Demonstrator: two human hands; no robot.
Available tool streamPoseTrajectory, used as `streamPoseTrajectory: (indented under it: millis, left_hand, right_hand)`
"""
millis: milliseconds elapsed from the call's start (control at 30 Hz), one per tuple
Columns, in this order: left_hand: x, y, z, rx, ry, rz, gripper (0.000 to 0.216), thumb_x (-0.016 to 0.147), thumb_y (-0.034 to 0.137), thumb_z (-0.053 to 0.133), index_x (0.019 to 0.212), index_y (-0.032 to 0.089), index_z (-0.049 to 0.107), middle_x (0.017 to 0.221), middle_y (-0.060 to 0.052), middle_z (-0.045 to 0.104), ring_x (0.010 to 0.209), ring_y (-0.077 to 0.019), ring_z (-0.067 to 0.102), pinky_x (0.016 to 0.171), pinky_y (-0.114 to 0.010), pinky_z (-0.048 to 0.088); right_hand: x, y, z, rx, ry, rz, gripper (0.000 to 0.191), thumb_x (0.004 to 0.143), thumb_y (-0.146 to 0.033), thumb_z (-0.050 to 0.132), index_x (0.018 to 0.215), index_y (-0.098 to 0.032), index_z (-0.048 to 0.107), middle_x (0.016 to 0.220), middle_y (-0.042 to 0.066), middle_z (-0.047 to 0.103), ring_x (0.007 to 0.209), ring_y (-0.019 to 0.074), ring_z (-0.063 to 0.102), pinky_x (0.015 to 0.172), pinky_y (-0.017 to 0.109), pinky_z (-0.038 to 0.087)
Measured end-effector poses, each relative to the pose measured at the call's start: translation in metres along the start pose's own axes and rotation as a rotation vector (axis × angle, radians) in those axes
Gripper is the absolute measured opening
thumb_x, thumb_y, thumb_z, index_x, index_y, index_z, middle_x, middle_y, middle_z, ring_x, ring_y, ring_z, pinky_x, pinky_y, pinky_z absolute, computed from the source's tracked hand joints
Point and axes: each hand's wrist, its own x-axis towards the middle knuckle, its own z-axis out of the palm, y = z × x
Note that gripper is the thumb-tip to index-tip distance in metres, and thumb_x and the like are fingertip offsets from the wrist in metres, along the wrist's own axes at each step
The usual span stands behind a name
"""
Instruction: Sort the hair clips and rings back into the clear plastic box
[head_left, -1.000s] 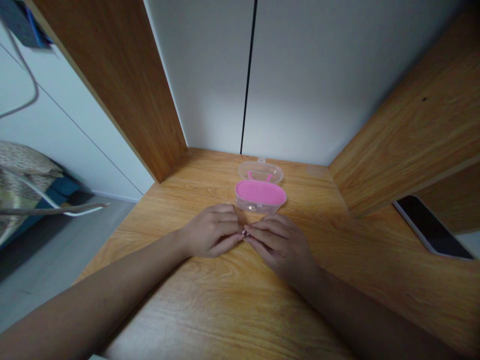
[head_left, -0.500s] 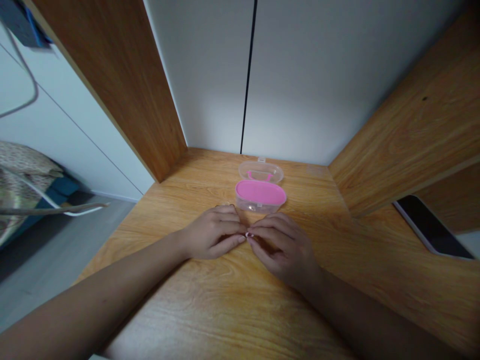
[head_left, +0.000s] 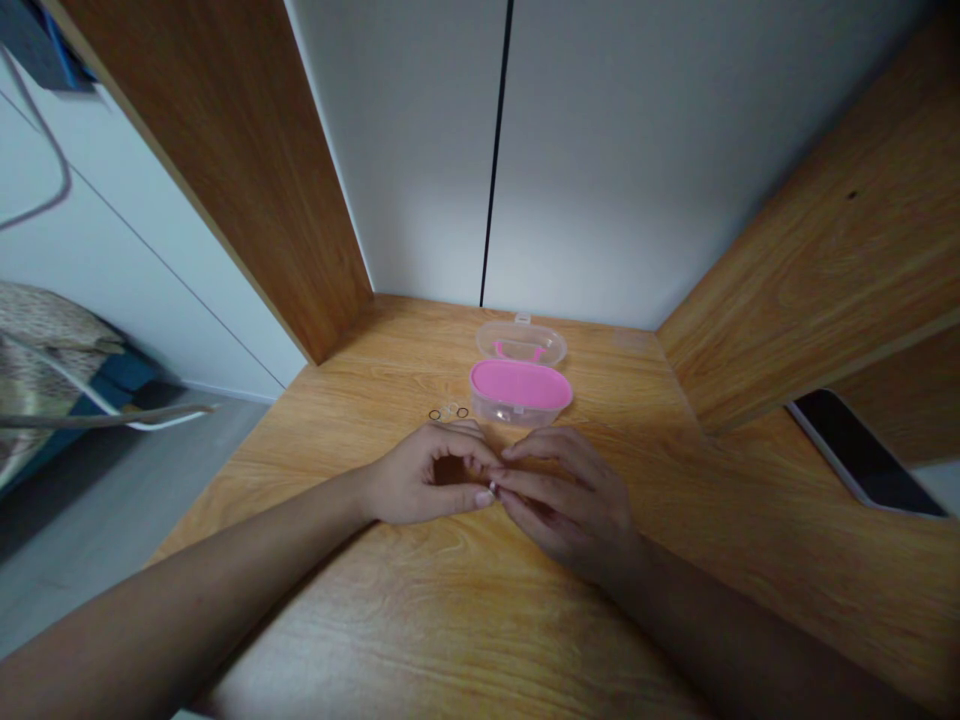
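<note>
My left hand [head_left: 431, 480] and my right hand [head_left: 566, 495] meet fingertip to fingertip over the wooden desk [head_left: 450, 620]. Both pinch a tiny pale object [head_left: 493, 487] between them; it is too small to name. Just beyond my left hand lie three small thin rings [head_left: 448, 412] on the wood. Behind them stands an open clear plastic case with a pink insert [head_left: 521, 385], its lid [head_left: 521, 343] folded back toward the wall.
White wall panels [head_left: 600, 160] close the back of the desk nook, with wooden side panels [head_left: 247, 170] left and right. A dark phone [head_left: 862, 455] lies on a ledge at the right. The floor and a bag [head_left: 45, 340] show at the left.
Both hands have drawn a little nearer to me and lifted at the knuckles, uncovering the small rings on the desk beyond my left hand. The case has not moved.
</note>
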Motion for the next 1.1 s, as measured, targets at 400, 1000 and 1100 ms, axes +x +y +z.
streamPoseTrajectory:
  millis: [400, 1000, 1100]
  left_hand:
    - [0.0, -0.0033, 0.0017, -0.046, 0.075, 0.006, 0.012, 0.088, 0.023, 0.068, 0.087, 0.012, 0.07, 0.079, -0.007, 0.069, 0.075, -0.0139, 0.063, 0.072, -0.029, 0.05]
    - [0.0018, -0.0025, 0.0003, -0.091, 0.065, 0.02, 0.012, 0.087, 0.022, 0.071, 0.094, 0.014, 0.077, 0.083, -0.009, 0.073, 0.078, -0.0151, 0.066, 0.074, -0.028, 0.052]
    - [0.001, -0.0037, 0.0002, -0.107, 0.064, 0.001, 0.013, 0.087, 0.023, 0.071, 0.095, 0.015, 0.076, 0.085, -0.009, 0.074, 0.08, -0.0157, 0.067, 0.075, -0.028, 0.053]
  right_hand:
    - [-0.0005, 0.0014, 0.0029, 0.003, -0.02, -0.002, 0.031, 0.085, -0.013, 0.071, 0.112, -0.028, 0.066, 0.1, 0.003, 0.072, 0.09, 0.0174, 0.068, 0.079, 0.036, 0.056]
    - [-0.0016, 0.0028, 0.0041, 0.03, 0.014, -0.018, 0.032, 0.08, -0.007, 0.074, 0.108, -0.021, 0.068, 0.098, 0.005, 0.07, 0.088, 0.0176, 0.066, 0.076, 0.036, 0.055]
    - [-0.0006, 0.0015, 0.003, 0.025, 0.01, -0.018, 0.031, 0.08, -0.006, 0.073, 0.107, -0.021, 0.068, 0.098, 0.005, 0.07, 0.087, 0.0176, 0.066, 0.075, 0.036, 0.055]
